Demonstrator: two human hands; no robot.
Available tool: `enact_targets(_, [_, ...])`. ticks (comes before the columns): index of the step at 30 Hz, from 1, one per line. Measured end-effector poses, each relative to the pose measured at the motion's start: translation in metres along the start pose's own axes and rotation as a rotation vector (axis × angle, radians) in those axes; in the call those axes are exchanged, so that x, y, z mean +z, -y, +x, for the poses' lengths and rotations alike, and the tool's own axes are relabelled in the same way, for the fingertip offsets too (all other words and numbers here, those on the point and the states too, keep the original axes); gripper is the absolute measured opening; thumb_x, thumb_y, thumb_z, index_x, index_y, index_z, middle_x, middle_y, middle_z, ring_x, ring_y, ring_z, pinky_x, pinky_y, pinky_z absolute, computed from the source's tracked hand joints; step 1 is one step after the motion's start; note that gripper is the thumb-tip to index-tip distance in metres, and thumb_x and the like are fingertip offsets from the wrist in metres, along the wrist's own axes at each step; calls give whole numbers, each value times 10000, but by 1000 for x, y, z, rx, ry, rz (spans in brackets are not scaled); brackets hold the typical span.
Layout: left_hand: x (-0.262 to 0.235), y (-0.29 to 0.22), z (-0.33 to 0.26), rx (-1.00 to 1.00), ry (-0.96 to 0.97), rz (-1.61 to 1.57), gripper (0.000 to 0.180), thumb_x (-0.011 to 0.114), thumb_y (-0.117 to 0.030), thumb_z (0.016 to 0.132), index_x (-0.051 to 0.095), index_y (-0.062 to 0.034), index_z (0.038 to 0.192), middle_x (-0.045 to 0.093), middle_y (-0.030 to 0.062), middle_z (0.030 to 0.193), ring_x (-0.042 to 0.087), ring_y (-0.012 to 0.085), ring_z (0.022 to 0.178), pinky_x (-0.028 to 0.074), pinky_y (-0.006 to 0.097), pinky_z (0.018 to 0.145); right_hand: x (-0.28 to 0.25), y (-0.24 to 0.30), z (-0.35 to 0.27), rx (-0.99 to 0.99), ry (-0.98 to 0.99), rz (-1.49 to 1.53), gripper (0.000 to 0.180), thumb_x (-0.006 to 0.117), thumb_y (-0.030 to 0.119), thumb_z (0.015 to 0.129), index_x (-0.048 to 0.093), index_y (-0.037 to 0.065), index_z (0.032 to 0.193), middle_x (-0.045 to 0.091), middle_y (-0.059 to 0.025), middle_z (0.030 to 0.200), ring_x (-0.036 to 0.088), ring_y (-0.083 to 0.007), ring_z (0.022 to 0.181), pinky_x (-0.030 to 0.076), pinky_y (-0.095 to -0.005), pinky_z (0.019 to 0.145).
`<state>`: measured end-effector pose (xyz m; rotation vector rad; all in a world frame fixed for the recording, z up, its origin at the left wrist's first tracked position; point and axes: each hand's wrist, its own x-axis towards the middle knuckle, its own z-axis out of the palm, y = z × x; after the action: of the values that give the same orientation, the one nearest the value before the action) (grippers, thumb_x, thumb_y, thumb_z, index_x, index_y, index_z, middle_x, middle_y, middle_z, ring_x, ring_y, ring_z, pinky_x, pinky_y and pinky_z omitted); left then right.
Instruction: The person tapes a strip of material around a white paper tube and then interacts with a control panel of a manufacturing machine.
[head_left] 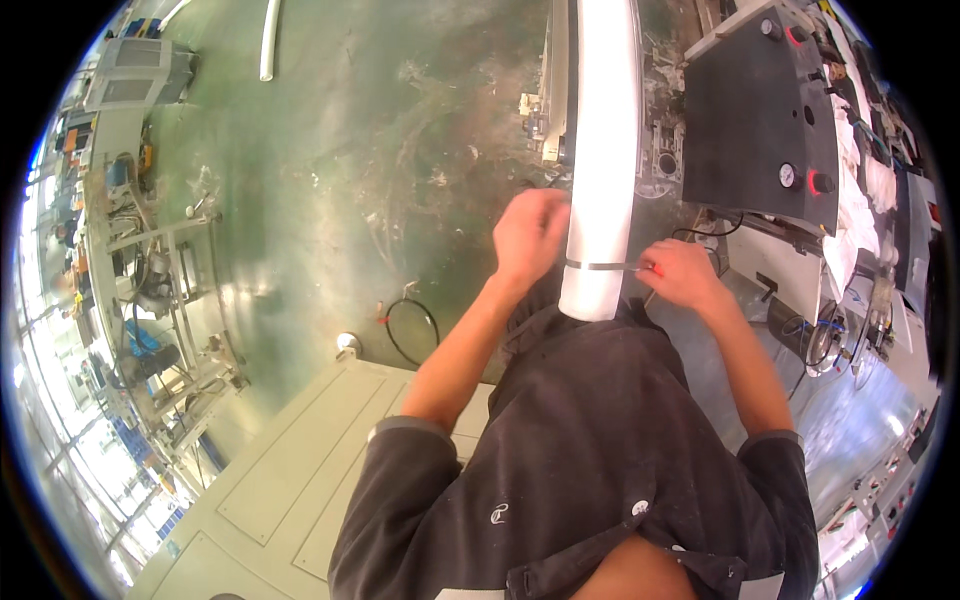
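A long white tube [606,130] runs away from me, its near end just in front of my waist. Across it near that end lies a thin grey band [602,266]. To the right of the tube, my right hand [685,272] is closed in a pinch at the band's end, where a small red part [656,269] shows between the fingers. On the other side my left hand [532,232] is beside the tube at the band's other end, its fingers bent and blurred. Whether it grips the band is hidden.
A dark control panel [745,130] with gauges and red knobs stands to the right. On the left are a beige cabinet [290,480] and a metal frame [165,300]. A black hose loop [412,333] and another white tube [269,40] lie on the green floor.
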<state>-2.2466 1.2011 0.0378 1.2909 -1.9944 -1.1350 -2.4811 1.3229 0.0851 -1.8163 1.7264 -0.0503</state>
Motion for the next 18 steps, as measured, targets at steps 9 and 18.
enact_targets(9, [23, -93, 66, 252, 1225, 245, 304, 695, -160, 780, 737, -163, 1081, 722, 66, 825, 643, 186, 600, 515, 313, 608, -49, 34, -19, -50, -68, -178, 156, 694, 248, 772, 663, 96, 791, 638, -45, 799, 625, -260, 842, 489, -431, 712])
enact_targets(18, [60, -78, 71, 165, 1461, 267, 217, 671, -151, 758, 754, -79, 946, 720, 66, 774, 658, 212, 647, 516, 361, 637, -35, 23, -17, -76, -128, -107, 220, 717, 257, 782, 679, 81, 908, 658, -48, 820, 636, -264, 860, 504, -403, 734])
